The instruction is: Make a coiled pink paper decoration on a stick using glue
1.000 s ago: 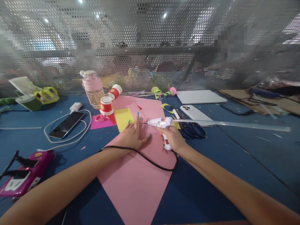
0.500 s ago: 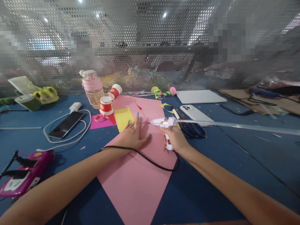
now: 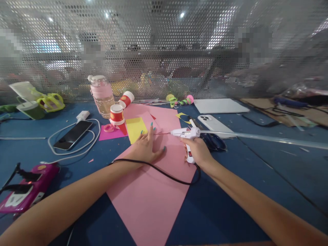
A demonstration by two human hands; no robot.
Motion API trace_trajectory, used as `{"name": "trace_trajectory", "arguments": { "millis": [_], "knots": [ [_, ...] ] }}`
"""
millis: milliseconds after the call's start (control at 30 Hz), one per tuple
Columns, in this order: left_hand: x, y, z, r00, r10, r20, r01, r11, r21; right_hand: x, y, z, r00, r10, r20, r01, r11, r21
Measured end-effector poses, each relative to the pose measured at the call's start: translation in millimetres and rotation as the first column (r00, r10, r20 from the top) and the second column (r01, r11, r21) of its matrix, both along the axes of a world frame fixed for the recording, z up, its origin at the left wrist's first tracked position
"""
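Observation:
My right hand (image 3: 198, 150) is wrapped round the handle of a white hot glue gun (image 3: 185, 132), its nozzle pointing left over a large pink paper sheet (image 3: 151, 201). A long clear glue stick (image 3: 256, 136) juts out of the gun's rear to the right. My left hand (image 3: 145, 148) lies with fingers spread on the pink paper, left of the nozzle. The gun's black cord (image 3: 159, 172) loops across the paper and over my left forearm. Beyond my left fingers is a yellow paper piece (image 3: 135, 129). A thin reddish strip or line shows between hand and nozzle.
Left stand a pink-topped bottle (image 3: 101, 97), red-and-white paper cups (image 3: 117, 116), a black phone (image 3: 73, 135) with a white cable, and a magenta device (image 3: 30, 188). Right lie a white phone (image 3: 214, 125), a white flat panel (image 3: 220, 106) and cardboard (image 3: 289, 111). A perforated metal screen (image 3: 164, 61) rises behind.
My right hand has drawn the glue gun a little to the right, away from my left hand. My left hand stays spread on the paper.

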State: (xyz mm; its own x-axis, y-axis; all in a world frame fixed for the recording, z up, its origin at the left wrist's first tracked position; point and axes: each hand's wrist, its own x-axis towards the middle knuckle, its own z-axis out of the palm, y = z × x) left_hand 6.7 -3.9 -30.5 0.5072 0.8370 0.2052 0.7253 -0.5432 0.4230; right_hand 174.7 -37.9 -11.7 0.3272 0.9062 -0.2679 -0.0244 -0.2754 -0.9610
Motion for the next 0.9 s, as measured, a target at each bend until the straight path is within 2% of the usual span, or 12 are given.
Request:
{"name": "trace_trajectory", "arguments": {
  "millis": [300, 367, 467, 567, 700, 800, 900],
  "knots": [
    [0.5, -1.3, 2.2, 1.0, 0.002, -0.018, -0.002, 1.0, -0.011, 0.0, -2.6, 5.1, 0.999, -0.039, -0.025, 0.039, 0.999, -0.015],
    [0.6, -1.9, 3.2, 1.0, 0.003, -0.027, -0.003, 1.0, -0.011, 0.1, -4.5, 8.9, 0.997, -0.057, -0.045, 0.058, 0.998, 0.029],
    [0.9, -3.2, 4.6, 0.999, 0.018, -0.049, -0.019, 1.0, -0.023, 1.4, -8.0, 15.2, 0.987, -0.043, -0.157, 0.072, 0.98, 0.187],
    [1.3, -3.8, 4.1, 0.998, 0.032, -0.061, -0.034, 0.999, -0.031, 4.4, -10.9, 20.6, 0.956, 0.047, -0.29, 0.025, 0.97, 0.24],
    [1.1, -2.5, 1.9, 0.997, 0.029, -0.07, -0.03, 0.999, -0.022, 10.0, -12.1, 21.9, 0.896, 0.235, -0.377, -0.161, 0.963, 0.217],
    [0.9, -1.8, 2.5, 0.995, 0.024, -0.094, -0.027, 0.999, -0.032, 12.8, -12.5, 18.9, 0.849, 0.368, -0.379, -0.295, 0.925, 0.239],
    [1.0, -2.9, 4.4, 0.994, 0.026, -0.105, -0.03, 0.999, -0.038, 13.2, -13.6, 16.5, 0.865, 0.411, -0.288, -0.337, 0.901, 0.274]
  ]
}}
